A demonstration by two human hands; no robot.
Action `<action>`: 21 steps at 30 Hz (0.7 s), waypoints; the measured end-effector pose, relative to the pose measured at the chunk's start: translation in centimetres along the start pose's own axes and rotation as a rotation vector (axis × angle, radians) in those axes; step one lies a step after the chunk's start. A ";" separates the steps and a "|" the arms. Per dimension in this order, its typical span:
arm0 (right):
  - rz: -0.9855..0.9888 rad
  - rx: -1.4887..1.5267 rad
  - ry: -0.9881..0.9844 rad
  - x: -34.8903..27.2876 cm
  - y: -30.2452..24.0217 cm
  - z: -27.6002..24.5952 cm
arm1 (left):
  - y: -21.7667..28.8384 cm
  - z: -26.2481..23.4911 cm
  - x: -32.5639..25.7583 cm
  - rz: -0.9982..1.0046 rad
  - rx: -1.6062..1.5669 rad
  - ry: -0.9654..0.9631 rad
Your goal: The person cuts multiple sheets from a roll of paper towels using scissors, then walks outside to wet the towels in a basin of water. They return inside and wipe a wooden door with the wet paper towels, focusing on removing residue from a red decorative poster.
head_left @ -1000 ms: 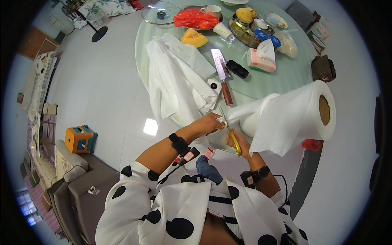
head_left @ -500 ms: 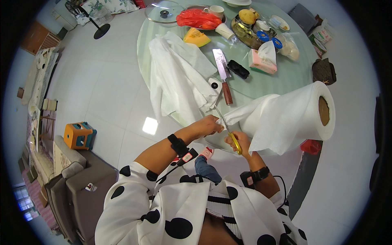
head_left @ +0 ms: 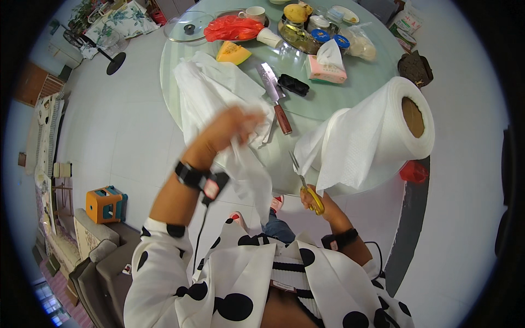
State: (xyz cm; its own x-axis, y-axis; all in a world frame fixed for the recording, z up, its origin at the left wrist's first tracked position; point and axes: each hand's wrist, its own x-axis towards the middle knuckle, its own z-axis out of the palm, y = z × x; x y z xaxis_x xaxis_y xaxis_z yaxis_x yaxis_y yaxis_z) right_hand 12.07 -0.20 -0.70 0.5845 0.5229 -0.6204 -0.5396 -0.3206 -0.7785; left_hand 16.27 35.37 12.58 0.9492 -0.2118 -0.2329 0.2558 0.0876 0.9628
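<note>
My left hand (head_left: 232, 130), blurred by motion, is raised over a white paper sheet (head_left: 203, 82) that lies rumpled at the table's left side. A white length (head_left: 246, 172) hangs below this hand past the table edge; whether the fingers grip it is unclear. My right hand (head_left: 317, 203) is closed round the yellow handles of a pair of scissors (head_left: 304, 183), blades pointing up and slightly apart. Just right of the blades is the loose end of a large white paper roll (head_left: 372, 131), lying on its side with its cardboard core facing right.
On the round glass table (head_left: 229, 104) lie a cleaver (head_left: 275, 98) with a wooden handle, a black case (head_left: 293, 85), a tissue box (head_left: 326, 70) and a melon wedge (head_left: 233, 53). A red plastic bag (head_left: 232, 28), cup and jars stand farther back.
My left hand has left the roll's loose end and moved left and up. The strip between hand and roll is parted. The scissors have tilted more upright; the view has shifted.
</note>
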 end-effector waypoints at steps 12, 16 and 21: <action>-0.004 -0.563 -0.016 -6.7 6.3 -1.6 | 5.2 -13.6 8.7 0.457 0.962 1.216; 0.153 -0.280 0.145 -8.9 7.7 -3.8 | -5.1 5.4 6.1 0.039 0.844 0.250; 0.035 0.046 0.499 -10.3 6.7 -7.7 | -9.0 9.7 10.1 0.122 1.278 0.295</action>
State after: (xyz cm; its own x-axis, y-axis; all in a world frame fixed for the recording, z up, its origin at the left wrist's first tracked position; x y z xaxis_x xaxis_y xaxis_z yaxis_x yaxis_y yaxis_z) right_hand 7.09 -13.80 -0.24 0.7783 0.0673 -0.6243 -0.5834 -0.2899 -0.7587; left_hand 21.75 22.98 2.95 0.9994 -0.0346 -0.0001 -0.0318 -0.9196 0.3917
